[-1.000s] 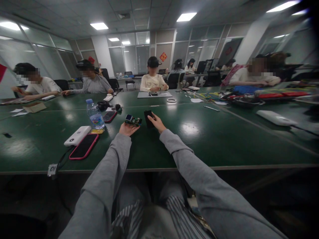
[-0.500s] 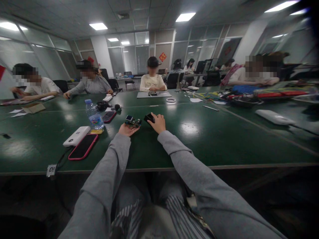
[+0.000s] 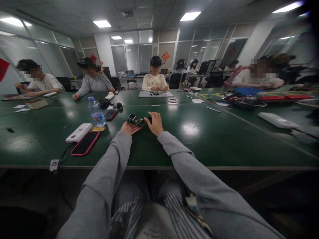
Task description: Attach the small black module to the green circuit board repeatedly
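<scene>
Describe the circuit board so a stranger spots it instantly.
Find the green table, then the two nearest grey sleeves. The left hand holds the circuit board from below. Unlike the pink-edged phone to its left, it has bare parts and a small square screen.

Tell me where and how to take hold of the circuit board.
Pinch the circuit board by its edges, probably from above: the left hand lies beneath it, and the small screen and other parts crowd its upper face.

Ceiling lights (image 3: 190, 16), glass partitions (image 3: 119, 59)
</scene>
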Motion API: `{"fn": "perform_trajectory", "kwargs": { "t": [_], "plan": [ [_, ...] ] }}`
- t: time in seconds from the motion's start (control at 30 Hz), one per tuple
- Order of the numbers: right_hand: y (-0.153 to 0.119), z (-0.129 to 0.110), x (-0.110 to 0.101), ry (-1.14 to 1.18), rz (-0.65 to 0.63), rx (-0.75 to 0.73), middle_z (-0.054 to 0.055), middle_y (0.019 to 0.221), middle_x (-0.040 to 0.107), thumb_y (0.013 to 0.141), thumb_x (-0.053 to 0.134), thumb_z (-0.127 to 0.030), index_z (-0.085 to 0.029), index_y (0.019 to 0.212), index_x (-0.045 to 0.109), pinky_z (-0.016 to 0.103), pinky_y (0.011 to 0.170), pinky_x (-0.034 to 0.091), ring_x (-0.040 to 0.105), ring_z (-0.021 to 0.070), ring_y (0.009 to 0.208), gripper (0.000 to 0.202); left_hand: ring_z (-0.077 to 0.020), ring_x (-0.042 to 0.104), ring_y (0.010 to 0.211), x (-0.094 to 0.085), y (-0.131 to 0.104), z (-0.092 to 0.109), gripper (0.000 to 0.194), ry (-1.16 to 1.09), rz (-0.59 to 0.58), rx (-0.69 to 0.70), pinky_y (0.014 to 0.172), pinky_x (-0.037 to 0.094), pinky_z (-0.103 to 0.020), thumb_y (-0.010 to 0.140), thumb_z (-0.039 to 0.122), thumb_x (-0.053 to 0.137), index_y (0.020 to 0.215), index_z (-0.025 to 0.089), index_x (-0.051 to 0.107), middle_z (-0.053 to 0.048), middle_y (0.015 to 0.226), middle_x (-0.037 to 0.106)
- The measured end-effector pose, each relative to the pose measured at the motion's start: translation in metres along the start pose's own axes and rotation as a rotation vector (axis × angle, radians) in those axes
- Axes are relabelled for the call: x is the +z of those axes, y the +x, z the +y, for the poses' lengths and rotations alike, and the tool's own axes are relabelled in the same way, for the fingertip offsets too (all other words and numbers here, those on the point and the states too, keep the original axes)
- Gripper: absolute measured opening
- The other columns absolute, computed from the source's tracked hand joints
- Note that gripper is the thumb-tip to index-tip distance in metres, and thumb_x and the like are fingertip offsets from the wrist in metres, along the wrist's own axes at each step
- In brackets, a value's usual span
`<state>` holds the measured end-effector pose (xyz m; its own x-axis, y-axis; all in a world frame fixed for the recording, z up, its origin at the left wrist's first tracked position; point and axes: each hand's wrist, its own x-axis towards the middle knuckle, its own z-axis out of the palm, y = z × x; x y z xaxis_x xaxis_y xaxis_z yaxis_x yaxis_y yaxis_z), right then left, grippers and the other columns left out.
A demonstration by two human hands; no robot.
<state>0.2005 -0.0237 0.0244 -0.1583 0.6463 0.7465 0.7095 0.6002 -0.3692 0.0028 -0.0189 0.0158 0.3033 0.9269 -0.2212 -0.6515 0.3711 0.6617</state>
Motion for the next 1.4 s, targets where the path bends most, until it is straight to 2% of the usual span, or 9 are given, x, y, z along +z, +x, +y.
{"fn": "perform_trajectory", "kwargs": {
  "t": [0.2,0.43,0.67,0.83,0.97,1.07,1.17,1.27,1.4],
  "plan": [
    [-0.011,-0.02,0.02,0.171,-0.115,-0.135,0.013,0.119,0.045,0.083,0.056,-0.043,-0.013,0.13,0.039,0.037,0.1,0.036,0.043,0.0223,0.112,0.058,-0.0236,0.062,0.088,0.002,0.0,0.002,0.036,0.118,0.022,-0.054,0.083,0.047,-0.041,0.083,0.04,0.04,0.102,0.017,0.06,-0.012,0.091,0.066],
    [-0.015,-0.013,0.031,0.245,-0.161,-0.053,0.01,0.12,0.048,0.078,0.061,-0.026,-0.015,0.128,0.04,0.035,0.098,0.039,0.048,0.02,0.11,0.055,-0.0221,0.063,0.078,-0.001,0.003,0.001,0.032,0.157,0.009,-0.094,0.075,0.049,-0.037,0.084,0.039,0.039,0.088,0.016,0.061,-0.011,0.079,0.066],
    [-0.015,-0.014,0.031,0.241,-0.195,-0.059,0.009,0.113,0.052,0.075,0.066,-0.029,-0.015,0.124,0.044,0.036,0.091,0.041,0.046,0.0212,0.104,0.055,-0.0205,0.064,0.069,0.001,0.003,-0.001,0.036,0.187,-0.017,-0.113,0.073,0.05,-0.04,0.086,0.041,0.038,0.101,0.016,0.06,-0.01,0.079,0.067],
    [-0.015,-0.013,0.033,0.25,-0.169,-0.064,0.008,0.111,0.053,0.075,0.064,-0.027,-0.015,0.118,0.047,0.035,0.091,0.04,0.045,0.0208,0.1,0.047,-0.0225,0.064,0.078,0.002,0.003,-0.002,0.048,0.203,-0.006,-0.12,0.075,0.049,-0.041,0.087,0.052,0.032,0.107,0.017,0.057,-0.011,0.087,0.067],
    [-0.014,-0.014,0.033,0.236,-0.128,-0.037,0.009,0.108,0.053,0.075,0.062,-0.026,-0.014,0.116,0.048,0.037,0.092,0.037,0.046,0.0219,0.1,0.045,-0.0235,0.064,0.083,0.006,-0.001,-0.001,0.063,0.219,-0.017,-0.101,0.076,0.05,-0.04,0.081,0.068,0.027,0.099,0.016,0.058,-0.013,0.088,0.065],
    [-0.014,-0.013,0.033,0.17,-0.108,0.02,0.011,0.107,0.052,0.075,0.061,-0.025,-0.014,0.116,0.048,0.039,0.091,0.036,0.045,0.0236,0.1,0.045,-0.0228,0.064,0.08,0.013,-0.005,-0.002,0.065,0.236,-0.068,-0.078,0.076,0.05,-0.039,0.076,0.073,0.034,0.092,0.015,0.059,-0.013,0.083,0.065],
    [-0.014,-0.011,0.033,0.126,-0.103,0.08,0.012,0.109,0.05,0.075,0.06,-0.025,-0.014,0.117,0.048,0.041,0.092,0.035,0.043,0.0254,0.103,0.046,-0.0187,0.063,0.07,0.019,-0.004,-0.008,0.052,0.312,-0.056,-0.054,0.073,0.051,-0.037,0.076,0.064,0.047,0.091,0.015,0.058,-0.008,0.076,0.064],
    [-0.015,-0.01,0.035,0.109,-0.099,0.102,0.013,0.11,0.049,0.074,0.06,-0.024,-0.013,0.116,0.048,0.042,0.093,0.034,0.042,0.0264,0.105,0.045,-0.0147,0.062,0.064,0.021,0.0,-0.017,0.037,0.413,-0.027,-0.009,0.07,0.051,-0.033,0.073,0.044,0.066,0.096,0.015,0.058,-0.005,0.075,0.063],
    [-0.017,-0.009,0.04,0.098,-0.069,0.106,0.013,0.109,0.049,0.073,0.059,-0.022,-0.012,0.113,0.048,0.042,0.094,0.034,0.043,0.0259,0.103,0.043,-0.0127,0.062,0.065,0.021,0.004,-0.026,0.038,0.459,0.005,0.099,0.072,0.05,-0.031,0.065,0.022,0.076,0.098,0.015,0.059,-0.004,0.078,0.065]
  ]
}}
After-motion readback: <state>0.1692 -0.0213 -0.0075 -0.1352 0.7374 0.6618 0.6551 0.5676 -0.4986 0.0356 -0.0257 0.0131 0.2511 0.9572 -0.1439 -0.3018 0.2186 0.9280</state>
